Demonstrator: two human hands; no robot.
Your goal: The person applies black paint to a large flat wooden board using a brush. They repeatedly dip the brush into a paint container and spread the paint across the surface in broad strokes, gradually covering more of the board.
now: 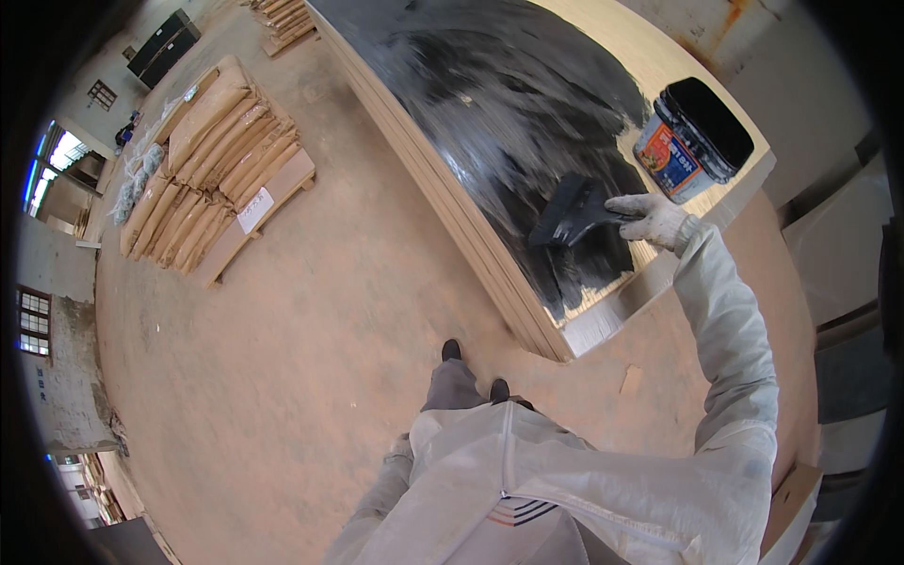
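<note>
**Gloved fingers clamped on a wide black brush over a half-blackened board**

The fingers (629, 209) of the right hand (653, 218), in a pale, stained work glove, are curled together around the handle end of a wide black brush (569, 213), gripping it firmly. The brush head points to the person's left and lies against the top sheet of a stack of boards (443, 188), on the wet black coating (513, 113) that covers most of that sheet. Bare pale wood shows along the far edge and at the near corner just below the brush, where the black ends in ragged strokes.

Just beyond the hand, on the bare part of the same sheet, stands a paint bucket (692, 139) with a black top, a coloured label and a pale lower body, tilted in the fisheye view; it is near the glove but apart from it.

The right sleeve, pale grey-white, runs from the glove down to the shoulder at the lower right. The left hand cannot be seen: the left arm hangs by the person's side and its end is out of view near the lower edge, so its fingers cannot be judged.

Two dark shoes stand on the sandy-brown floor (311, 358) close to the stack's near corner. Well away to the left, a pallet of wrapped brown bundles (212, 169) rests on the floor.
</note>
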